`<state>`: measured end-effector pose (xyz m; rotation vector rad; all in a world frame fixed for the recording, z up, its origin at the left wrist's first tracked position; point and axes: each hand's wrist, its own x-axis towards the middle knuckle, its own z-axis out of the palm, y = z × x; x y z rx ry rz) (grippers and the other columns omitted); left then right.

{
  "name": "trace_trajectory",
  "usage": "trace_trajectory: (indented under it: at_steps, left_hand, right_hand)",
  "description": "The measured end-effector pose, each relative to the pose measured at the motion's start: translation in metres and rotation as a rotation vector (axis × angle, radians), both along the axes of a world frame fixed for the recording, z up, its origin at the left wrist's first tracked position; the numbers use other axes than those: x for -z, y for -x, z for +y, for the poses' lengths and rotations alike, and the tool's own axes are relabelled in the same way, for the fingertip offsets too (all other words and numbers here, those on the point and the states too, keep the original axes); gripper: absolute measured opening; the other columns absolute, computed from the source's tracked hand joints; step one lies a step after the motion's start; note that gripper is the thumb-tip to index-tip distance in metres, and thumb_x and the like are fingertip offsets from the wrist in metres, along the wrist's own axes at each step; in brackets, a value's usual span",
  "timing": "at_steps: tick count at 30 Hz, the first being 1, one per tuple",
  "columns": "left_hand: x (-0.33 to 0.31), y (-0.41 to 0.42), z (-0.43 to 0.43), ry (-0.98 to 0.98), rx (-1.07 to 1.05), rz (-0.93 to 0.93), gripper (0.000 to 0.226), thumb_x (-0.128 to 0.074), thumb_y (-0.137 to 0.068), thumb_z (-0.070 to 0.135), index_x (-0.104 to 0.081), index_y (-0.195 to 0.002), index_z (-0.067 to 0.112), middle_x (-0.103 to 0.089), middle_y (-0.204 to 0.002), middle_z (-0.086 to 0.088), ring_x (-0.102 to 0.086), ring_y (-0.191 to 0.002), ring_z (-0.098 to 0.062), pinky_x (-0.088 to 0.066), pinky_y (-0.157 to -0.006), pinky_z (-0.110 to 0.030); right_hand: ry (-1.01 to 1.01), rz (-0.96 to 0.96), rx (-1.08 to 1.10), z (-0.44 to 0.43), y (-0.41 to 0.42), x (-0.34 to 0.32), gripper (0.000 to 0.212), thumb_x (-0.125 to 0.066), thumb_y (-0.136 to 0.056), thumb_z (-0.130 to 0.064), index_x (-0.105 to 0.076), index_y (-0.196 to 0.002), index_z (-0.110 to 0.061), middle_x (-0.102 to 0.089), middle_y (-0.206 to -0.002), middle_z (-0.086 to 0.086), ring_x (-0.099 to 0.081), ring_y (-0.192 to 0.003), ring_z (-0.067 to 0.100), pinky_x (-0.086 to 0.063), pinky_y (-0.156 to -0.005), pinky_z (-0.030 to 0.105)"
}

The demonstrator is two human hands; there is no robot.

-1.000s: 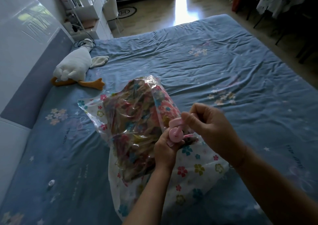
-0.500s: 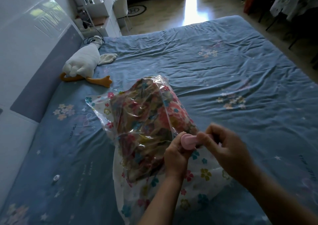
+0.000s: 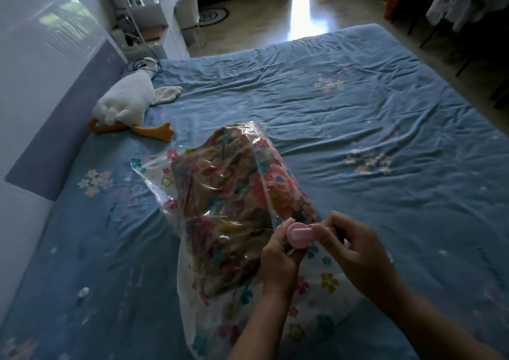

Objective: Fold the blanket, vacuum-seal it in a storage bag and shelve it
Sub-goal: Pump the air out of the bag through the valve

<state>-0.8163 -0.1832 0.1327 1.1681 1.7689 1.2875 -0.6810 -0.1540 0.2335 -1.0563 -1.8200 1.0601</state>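
A clear storage bag [image 3: 165, 177] printed with small flowers lies on the blue bed [image 3: 344, 111]. Inside it sits the folded floral blanket [image 3: 234, 199], tilted up toward the far side. A round pink valve cap [image 3: 298, 235] sits on the bag near its right edge. My left hand [image 3: 278, 260] grips the bag just under the valve. My right hand [image 3: 355, 252] pinches the pink cap from the right with thumb and fingers. The valve's base is hidden by my fingers.
A white plush goose [image 3: 126, 103] with orange feet lies by the grey headboard [image 3: 55, 128] at the left. A small round clear piece [image 3: 82, 292] rests on the sheet at the near left. White shelves [image 3: 148, 9] and a chair [image 3: 188, 6] stand beyond the bed.
The pink valve and both hands sit lower and further right in view than a second ago. My right fingers have shifted from above the valve to gripping its cap from the side.
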Motion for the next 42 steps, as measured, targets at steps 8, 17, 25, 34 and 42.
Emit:
trace_trajectory:
  at_steps: [8, 17, 25, 34, 42]
  left_hand:
    - [-0.001, 0.004, 0.005, 0.022, -0.004, 0.004, 0.04, -0.08, -0.078, 0.03, -0.068, -0.115, 0.018, -0.072, -0.103, 0.006, -0.068, -0.095, -0.004, -0.053, -0.078, -0.016]
    - [-0.003, -0.004, -0.001, -0.028, -0.011, -0.01, 0.039, -0.077, -0.08, 0.009, -0.067, -0.117, 0.006, -0.063, -0.102, 0.02, -0.057, -0.089, 0.023, -0.042, -0.074, 0.0]
    - [-0.008, 0.004, 0.005, -0.003, 0.009, -0.02, 0.036, -0.078, -0.08, 0.028, -0.067, -0.114, 0.022, -0.073, -0.099, 0.007, -0.067, -0.093, -0.004, -0.054, -0.079, -0.026]
    - [-0.008, 0.005, 0.006, 0.005, 0.046, 0.002, 0.032, -0.079, -0.08, 0.028, -0.066, -0.109, 0.025, -0.071, -0.098, 0.008, -0.066, -0.09, -0.004, -0.055, -0.078, -0.027]
    - [-0.004, 0.001, 0.01, 0.01, 0.042, -0.011, 0.04, -0.08, -0.078, 0.026, -0.065, -0.115, 0.024, -0.072, -0.102, 0.007, -0.067, -0.093, -0.008, -0.056, -0.082, -0.039]
  right_hand:
    - [-0.058, 0.139, 0.066, -0.002, 0.005, -0.028, 0.038, -0.06, -0.087, -0.037, -0.048, -0.057, -0.019, -0.042, -0.05, -0.009, -0.039, -0.044, 0.002, -0.031, -0.046, 0.009]
    - [0.162, -0.308, 0.042, 0.014, 0.014, 0.036, 0.045, -0.051, -0.087, -0.055, -0.053, -0.062, -0.018, -0.048, -0.057, -0.005, -0.045, -0.053, 0.007, -0.038, -0.054, 0.026]
    - [-0.293, 0.139, 0.137, -0.013, 0.013, -0.043, 0.031, -0.053, -0.089, -0.035, -0.04, -0.061, -0.032, -0.038, -0.05, -0.01, -0.038, -0.045, -0.001, -0.029, -0.047, 0.007]
    - [-0.059, 0.022, 0.102, 0.001, 0.014, -0.019, 0.044, -0.061, -0.087, -0.044, -0.049, -0.059, -0.012, -0.045, -0.051, -0.001, -0.042, -0.045, 0.007, -0.035, -0.043, 0.018]
    - [0.02, -0.061, 0.105, 0.013, 0.019, 0.014, 0.045, -0.052, -0.089, -0.052, -0.048, -0.062, -0.016, -0.045, -0.056, -0.004, -0.042, -0.05, 0.006, -0.04, -0.049, 0.029]
